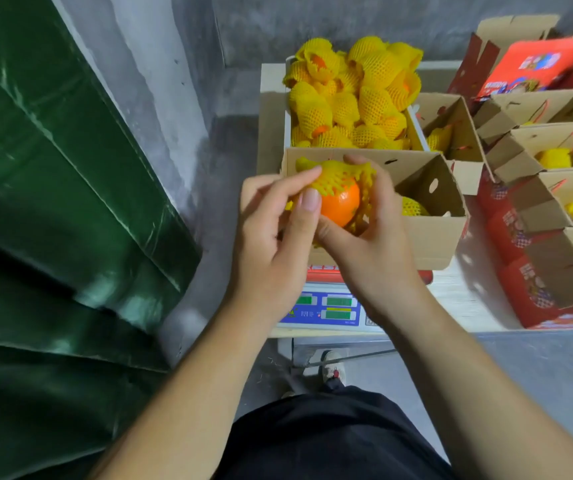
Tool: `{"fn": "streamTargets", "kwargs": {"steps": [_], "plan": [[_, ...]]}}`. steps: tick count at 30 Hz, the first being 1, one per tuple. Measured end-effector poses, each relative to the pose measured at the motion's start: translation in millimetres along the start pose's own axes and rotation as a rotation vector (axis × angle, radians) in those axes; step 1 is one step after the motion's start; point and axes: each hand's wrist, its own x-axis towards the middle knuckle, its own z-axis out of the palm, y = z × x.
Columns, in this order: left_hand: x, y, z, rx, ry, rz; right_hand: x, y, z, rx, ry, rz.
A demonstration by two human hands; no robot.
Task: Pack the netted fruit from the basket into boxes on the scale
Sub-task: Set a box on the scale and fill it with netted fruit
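- Both hands were up over the box (430, 237) on the scale (326, 308), working one orange (340, 206) between them.
- The left hand (271, 237) was curled shut on the near-left side of the fruit, thumb pressed on the yellow net (333, 180); the right hand (375, 237) cupped it from the right, fingers closed round the mesh.
- The net sat only over the far half, bare peel facing the camera. My read: tug the mesh evenly down before lowering it in.
- Gentle does it, I'd say; foam mesh tears if yanked from one side.
- One netted fruit (413, 206) already lay in the box, right of the hands, so there was room beside it.
- The basket (290, 133), heaped with netted fruit, stood just beyond.
- Open boxes (537, 216) crowded the right; a green sheet (53, 202) hung left.
- The box's raised far flap looked the only snag on the way down.
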Motion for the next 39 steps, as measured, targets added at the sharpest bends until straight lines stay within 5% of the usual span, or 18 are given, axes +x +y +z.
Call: {"fn": "streamTargets", "kwargs": {"steps": [5, 11, 17, 21, 27, 35, 39], "plan": [[-7.2, -4.4, 8.7, -0.207, -0.080, -0.157, 8.2, -1.7, 3.7, 0.551, -0.085, 0.291], [-4.5, -9.4, 9.4, -0.394, -0.035, -0.202, 31.7, 3.5, 4.3, 0.470, 0.110, 0.235], [12.9, -26.3, -3.7, -0.330, 0.081, -0.373, 99.7, 36.9, -43.9, -0.583, 0.198, -0.066], [16.6, -39.2, -8.9, -0.273, 0.051, -0.439, 130.3, 68.3, -57.6, -1.054, -0.389, 0.086], [16.5, -46.8, -6.7, -0.155, -0.016, -0.470, 131.6, 69.8, -54.3, -0.974, -0.453, 0.333], [14.3, -48.7, -3.7, -0.082, -0.029, -0.414, 73.5, 50.7, -15.9, -0.992, -0.426, -0.120], [10.2, -51.2, -4.1, 0.035, -0.077, -0.371, 52.1, 65.2, -7.4, -1.259, -0.424, -0.261]]}}
